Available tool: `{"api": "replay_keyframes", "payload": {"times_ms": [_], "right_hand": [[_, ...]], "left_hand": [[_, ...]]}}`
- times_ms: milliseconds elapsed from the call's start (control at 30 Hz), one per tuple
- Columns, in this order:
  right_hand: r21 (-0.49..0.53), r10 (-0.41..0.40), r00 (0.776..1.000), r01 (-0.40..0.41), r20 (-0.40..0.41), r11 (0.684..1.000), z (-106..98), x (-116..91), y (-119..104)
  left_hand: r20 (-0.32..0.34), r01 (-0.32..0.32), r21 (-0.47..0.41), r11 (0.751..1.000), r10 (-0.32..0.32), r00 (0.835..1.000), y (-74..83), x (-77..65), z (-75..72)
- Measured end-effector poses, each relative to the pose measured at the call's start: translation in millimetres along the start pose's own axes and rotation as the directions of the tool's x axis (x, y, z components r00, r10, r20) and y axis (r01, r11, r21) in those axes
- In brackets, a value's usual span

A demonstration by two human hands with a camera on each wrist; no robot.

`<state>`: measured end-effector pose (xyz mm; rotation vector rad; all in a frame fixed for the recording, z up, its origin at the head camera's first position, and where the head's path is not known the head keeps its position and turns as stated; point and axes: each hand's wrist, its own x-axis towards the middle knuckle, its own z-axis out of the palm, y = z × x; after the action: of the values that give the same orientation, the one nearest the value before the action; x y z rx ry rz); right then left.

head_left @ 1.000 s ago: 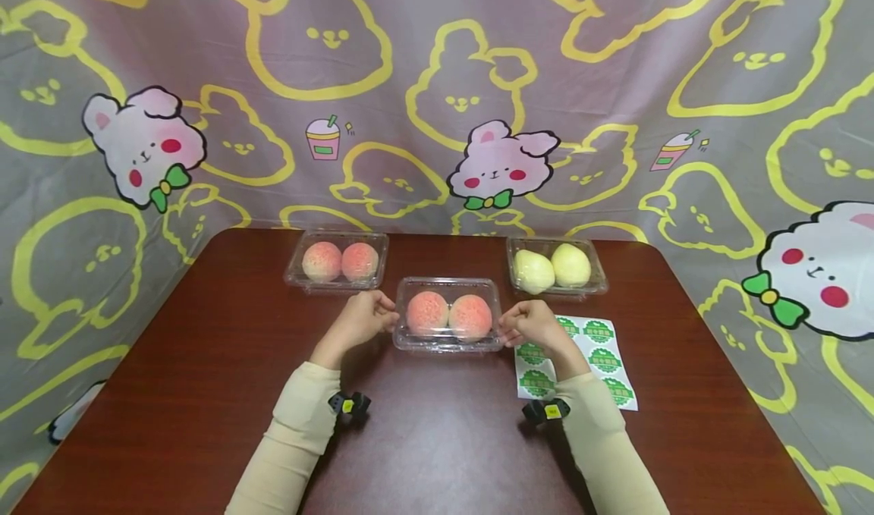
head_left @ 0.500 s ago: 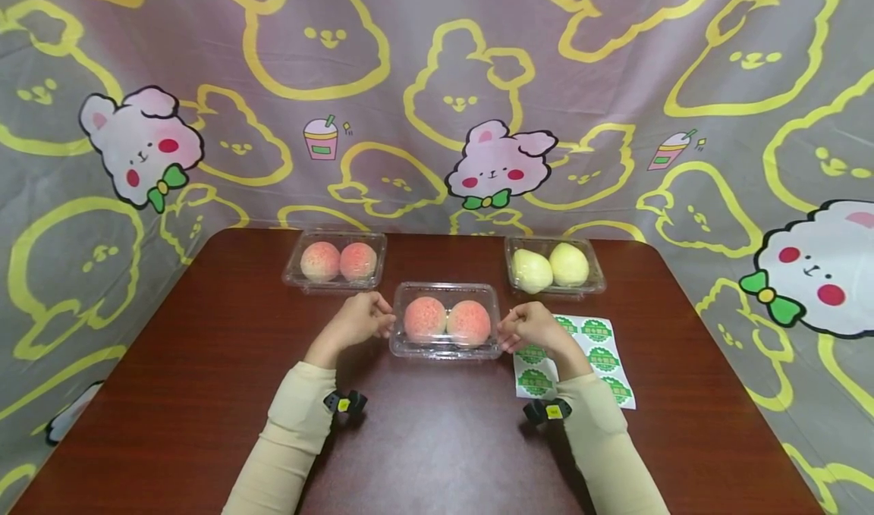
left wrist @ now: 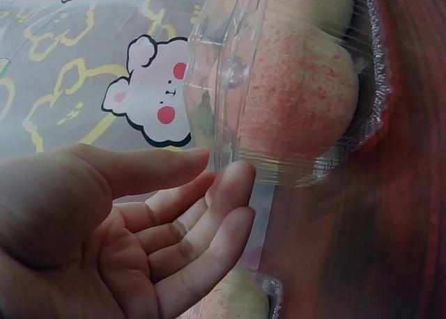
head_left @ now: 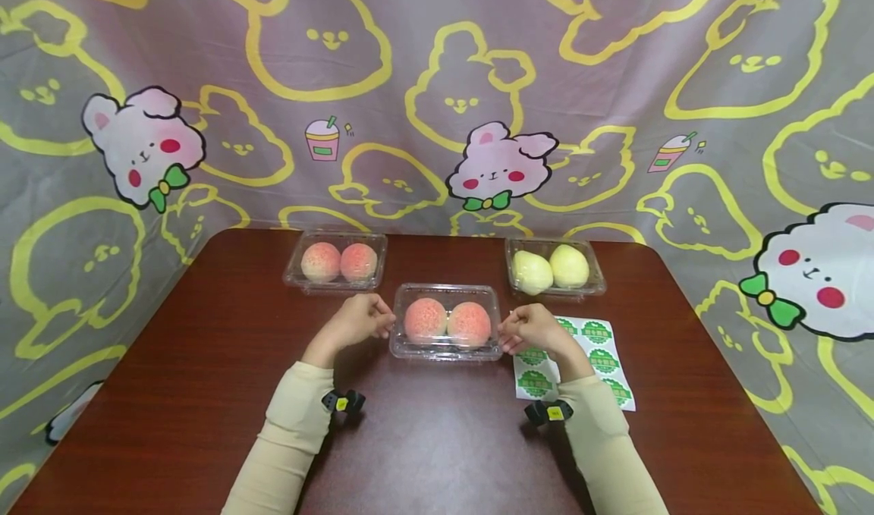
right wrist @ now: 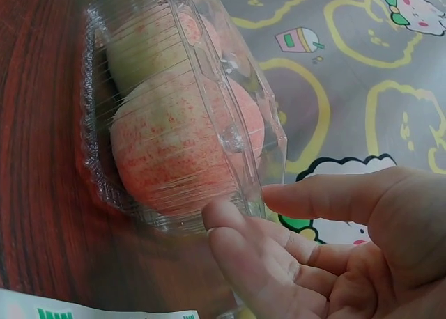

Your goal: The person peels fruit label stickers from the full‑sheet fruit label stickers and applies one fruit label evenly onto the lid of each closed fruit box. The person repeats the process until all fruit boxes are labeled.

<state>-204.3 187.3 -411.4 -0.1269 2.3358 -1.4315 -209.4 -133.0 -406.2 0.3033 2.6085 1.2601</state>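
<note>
A clear plastic fruit box [head_left: 445, 353] with a lid sits mid-table and holds two pinkish-red peaches [head_left: 469, 324]. My left hand [head_left: 356, 320] is at its left end; in the left wrist view the thumb and index finger [left wrist: 233, 187] pinch the rim, the other fingers loosely bent. At the right end my right hand [head_left: 537, 328] pinches the rim likewise, as the right wrist view shows with the thumb [right wrist: 327, 193] above and the index finger below. Partly beneath the right hand and wrist lies a white sheet of round green stickers [head_left: 604, 360].
A second clear box of peaches [head_left: 339, 263] stands at the back left. Another clear box, with two pale yellow fruits [head_left: 570, 265], is at the back right. Behind the brown table [head_left: 171, 394] hangs a patterned curtain [head_left: 382, 67].
The box between my hands has come slightly toward me, mostly in the first half second, with its lid side less tipped into view. Both hands stay at its ends.
</note>
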Motion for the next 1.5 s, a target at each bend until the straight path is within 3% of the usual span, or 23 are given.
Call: {"api": "replay_keyframes", "payload": {"times_ms": [367, 733, 1067, 1500], "right_hand": [[0.005, 0.007, 1.0, -0.007, -0.025, 1.0, -7.8, -3.6, 0.6], [-0.096, 0.021, 0.99, -0.034, -0.141, 0.995, -43.8, -15.3, 3.2], [-0.14, 0.112, 0.957, -0.154, -0.269, 0.978, -71.9, -25.7, 13.8], [-0.173, 0.205, 0.882, -0.301, -0.425, 0.938, -92.4, -37.6, 34.4]], "left_hand": [[-0.042, -0.035, -0.021, 0.999, 0.034, 0.999, -2.4, -0.2, -5.0], [-0.123, -0.071, 0.01, 0.997, 0.072, 0.99, -4.2, 1.8, -4.9], [-0.14, -0.057, -0.004, 0.998, 0.056, 0.989, -5.6, 4.0, -2.8], [-0.157, -0.084, -0.016, 0.996, 0.081, 0.984, -2.3, 2.8, -3.2]]}}
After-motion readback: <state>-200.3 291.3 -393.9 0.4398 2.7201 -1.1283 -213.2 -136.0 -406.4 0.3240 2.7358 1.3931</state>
